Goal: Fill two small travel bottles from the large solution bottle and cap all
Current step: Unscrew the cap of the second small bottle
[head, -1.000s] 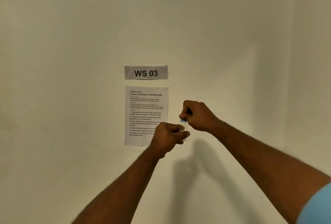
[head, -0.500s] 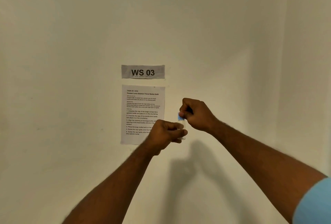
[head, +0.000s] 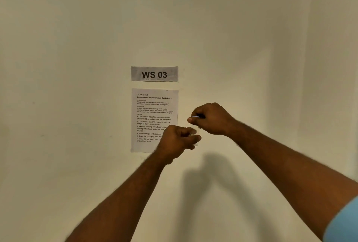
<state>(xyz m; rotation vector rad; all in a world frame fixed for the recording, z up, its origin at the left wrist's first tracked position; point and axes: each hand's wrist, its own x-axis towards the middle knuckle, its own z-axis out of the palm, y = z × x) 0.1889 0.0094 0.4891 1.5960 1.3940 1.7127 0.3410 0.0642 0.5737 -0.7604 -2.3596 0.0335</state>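
I hold a small clear travel bottle (head: 196,129) up in front of the wall, and my fingers cover most of it. My left hand (head: 177,140) is closed around its lower body. Over its top, my right hand (head: 212,118) pinches the blue cap (head: 196,117), of which only a thin edge shows. The large solution bottle and the other travel bottle are out of view.
A grey "WS 03" sign (head: 154,74) and a printed task sheet (head: 153,110) are stuck on the cream wall behind my hands. My arms cast a shadow (head: 211,187) on the wall below. No table or counter is in view.
My right hand's fingers have shifted around the cap, so less of the blue shows. Both hands stay together in nearly the same place; the view has shifted slightly.
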